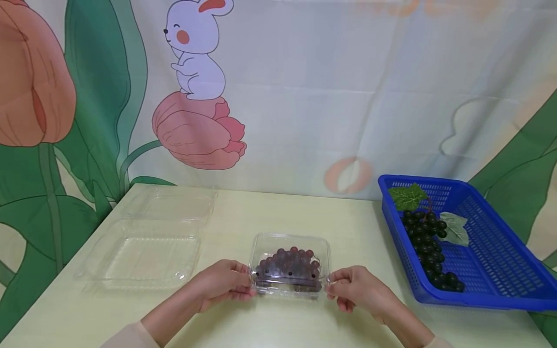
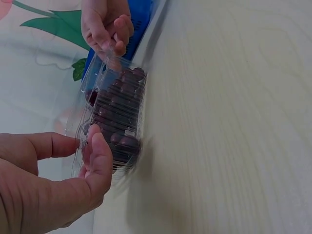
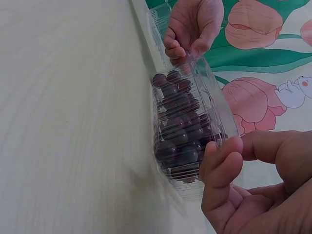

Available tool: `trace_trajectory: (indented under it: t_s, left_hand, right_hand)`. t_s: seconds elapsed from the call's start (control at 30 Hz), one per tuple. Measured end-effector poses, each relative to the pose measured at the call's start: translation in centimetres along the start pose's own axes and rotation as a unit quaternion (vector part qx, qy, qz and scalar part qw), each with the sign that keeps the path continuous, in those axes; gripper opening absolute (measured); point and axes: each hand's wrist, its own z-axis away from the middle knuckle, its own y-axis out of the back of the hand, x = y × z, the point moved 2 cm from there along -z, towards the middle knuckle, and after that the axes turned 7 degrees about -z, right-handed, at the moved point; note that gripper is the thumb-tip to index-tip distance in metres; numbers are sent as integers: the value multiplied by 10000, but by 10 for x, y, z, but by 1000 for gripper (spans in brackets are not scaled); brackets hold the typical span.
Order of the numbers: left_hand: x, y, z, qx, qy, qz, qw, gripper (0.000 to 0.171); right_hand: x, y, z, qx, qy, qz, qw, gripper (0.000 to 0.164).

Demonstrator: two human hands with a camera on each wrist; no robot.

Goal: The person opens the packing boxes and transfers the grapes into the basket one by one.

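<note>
Clear box [image 1: 266, 245] pinched at both sides, lower centre!
I see left hand [image 1: 223, 282] and right hand [image 1: 359, 292] gripping it, reddish grapes [image 1: 288, 260] inside; blue basket [image 1: 491, 300] at frame right.

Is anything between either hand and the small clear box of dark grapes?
Nothing visible: the left hand and right hand pinch the small clear box at opposite ends. The larger clear container sits off to the left, the blue basket off to the right, neither in between.
</note>
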Motion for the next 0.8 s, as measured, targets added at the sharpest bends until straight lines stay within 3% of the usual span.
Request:
trace_trajectory:
  t_s: [0.63, 0.8]
  left_hand:
    - [-5, -2, 15, -458, 137, 47, 9988, 19]
    - [-5, -3, 19, -563, 177, 39, 9982, 23]
  right_hand:
    - [5, -2, 13, -189, -207, 8, 9996, 24]
    - [5, -2, 17, -274, -258, -5, 9993, 30]
